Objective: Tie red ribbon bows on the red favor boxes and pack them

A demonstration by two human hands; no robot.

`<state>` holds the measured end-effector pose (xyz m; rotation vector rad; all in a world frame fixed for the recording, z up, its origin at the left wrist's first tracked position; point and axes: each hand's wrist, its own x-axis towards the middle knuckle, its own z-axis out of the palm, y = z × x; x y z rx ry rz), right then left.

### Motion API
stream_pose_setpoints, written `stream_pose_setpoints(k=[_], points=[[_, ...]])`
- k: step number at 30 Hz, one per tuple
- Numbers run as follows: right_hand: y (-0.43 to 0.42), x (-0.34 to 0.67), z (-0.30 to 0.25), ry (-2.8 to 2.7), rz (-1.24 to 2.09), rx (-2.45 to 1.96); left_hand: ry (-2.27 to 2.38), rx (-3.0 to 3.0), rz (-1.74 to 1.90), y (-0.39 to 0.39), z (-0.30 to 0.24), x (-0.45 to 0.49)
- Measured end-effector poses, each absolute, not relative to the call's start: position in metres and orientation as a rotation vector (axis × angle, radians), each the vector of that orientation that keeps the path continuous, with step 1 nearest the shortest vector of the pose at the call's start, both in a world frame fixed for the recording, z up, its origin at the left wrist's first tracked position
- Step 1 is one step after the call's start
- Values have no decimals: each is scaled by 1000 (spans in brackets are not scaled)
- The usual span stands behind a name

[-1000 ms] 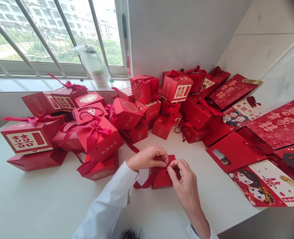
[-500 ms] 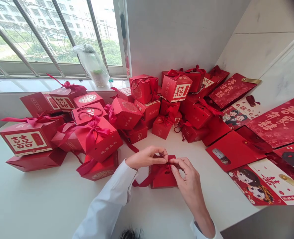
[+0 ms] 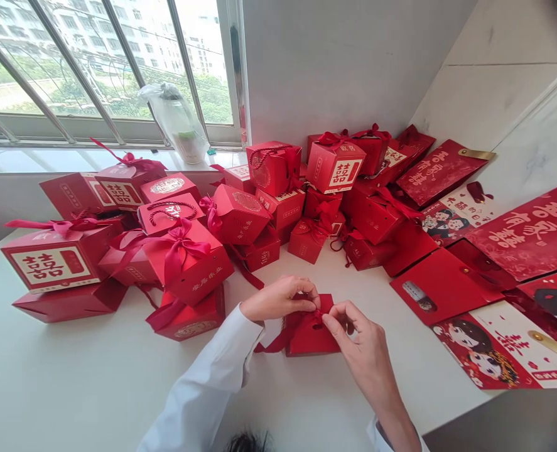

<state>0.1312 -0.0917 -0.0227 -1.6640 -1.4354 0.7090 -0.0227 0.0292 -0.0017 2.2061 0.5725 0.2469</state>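
A small red gift box [image 3: 313, 342] sits on the white table [image 3: 94, 383] in front of me, with a dark red ribbon [image 3: 282, 339] across its top. My left hand [image 3: 285, 296] is closed above the box, its thumb and forefinger pinching the ribbon near the knot. Close beside it, my right hand [image 3: 358, 336] pinches the ribbon from the right with thumb and forefinger. One ribbon tail trails off the box's left side. My fingers hide part of the knot.
Many red gift boxes with bows are piled at the left, such as a box with a pink bow [image 3: 188, 260], and at the back centre, where a patterned box [image 3: 335, 166] sits on top. Flat red gift bags [image 3: 527, 232] overlap at the right. A bagged cup [image 3: 184, 135] stands on the windowsill.
My right hand has shifted slightly right, away from my left hand, still pinching at the ribbon. My left hand has barely moved. The box stays in place.
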Motion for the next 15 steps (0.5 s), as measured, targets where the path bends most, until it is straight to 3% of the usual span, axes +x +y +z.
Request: stream_pose_setpoints(k=[15], points=[[-91,133,-22,-1378,833,-1730,570,2262,155,25,3,-23]])
